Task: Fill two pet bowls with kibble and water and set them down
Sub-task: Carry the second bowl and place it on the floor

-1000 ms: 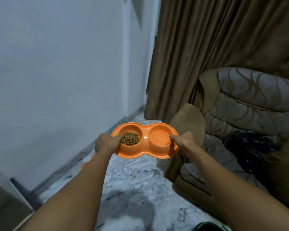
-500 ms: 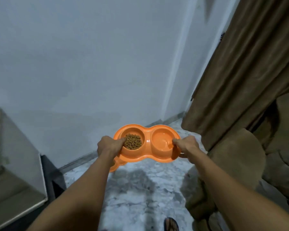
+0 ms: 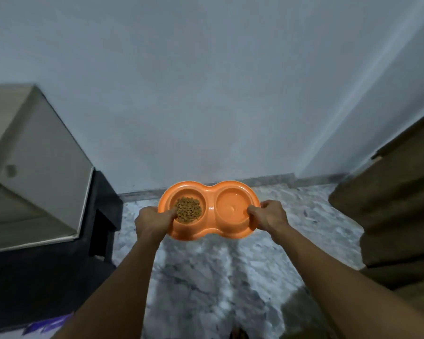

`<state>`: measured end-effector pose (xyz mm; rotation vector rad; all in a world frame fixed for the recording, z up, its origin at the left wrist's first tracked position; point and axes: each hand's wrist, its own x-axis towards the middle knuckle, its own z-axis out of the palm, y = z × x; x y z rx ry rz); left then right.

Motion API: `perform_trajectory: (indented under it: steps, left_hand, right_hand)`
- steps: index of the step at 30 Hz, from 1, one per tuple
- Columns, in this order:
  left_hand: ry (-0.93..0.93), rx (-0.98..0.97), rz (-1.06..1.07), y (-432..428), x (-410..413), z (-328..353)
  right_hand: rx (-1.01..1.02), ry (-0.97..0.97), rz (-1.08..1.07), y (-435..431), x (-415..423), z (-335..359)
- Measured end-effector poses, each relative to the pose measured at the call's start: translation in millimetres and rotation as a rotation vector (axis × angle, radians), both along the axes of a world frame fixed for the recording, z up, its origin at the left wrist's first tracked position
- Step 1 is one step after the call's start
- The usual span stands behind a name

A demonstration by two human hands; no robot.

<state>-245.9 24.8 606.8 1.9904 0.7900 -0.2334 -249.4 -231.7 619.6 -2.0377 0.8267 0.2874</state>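
Change from earlier frame: view swung left; wall [image 3: 206,94] now square ahead, pale cabinet [image 3: 34,167] larger at left, brown fabric [image 3: 389,216] pushed to right edge. Orange double pet bowl [image 3: 209,193] still level, held in air above marble floor [image 3: 218,277].
Left hand [image 3: 154,221] grips left end, thumb over rim. Right hand [image 3: 269,217] grips right end likewise.
Left compartment: kibble [image 3: 189,209], partial fill. Right compartment: faint sheen; water level cannot be told.
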Motion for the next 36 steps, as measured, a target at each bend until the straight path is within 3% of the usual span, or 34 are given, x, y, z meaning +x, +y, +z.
perform_trajectory:
  steps: [4,22,28,36]
  left_hand:
    - [-0.004,-0.009,0.024,1.5,13.3,-77.3]
    - [0.058,-0.007,0.008,3.8,63.4,-524.7]
    - [0.085,-0.009,0.022,1.2,68.8,-614.6]
    - [0.135,0.014,0.002,-2.1,72.8,-666.7]
  right_hand:
    - [0.006,0.028,0.029,3.0,19.8,-71.4]
    - [0.011,0.100,0.009,10.9,75.1,-519.3]
    - [-0.017,0.105,-0.007,8.7,82.3,-608.0]
    - [-0.053,0.114,0.031,2.6,91.6,-660.2]
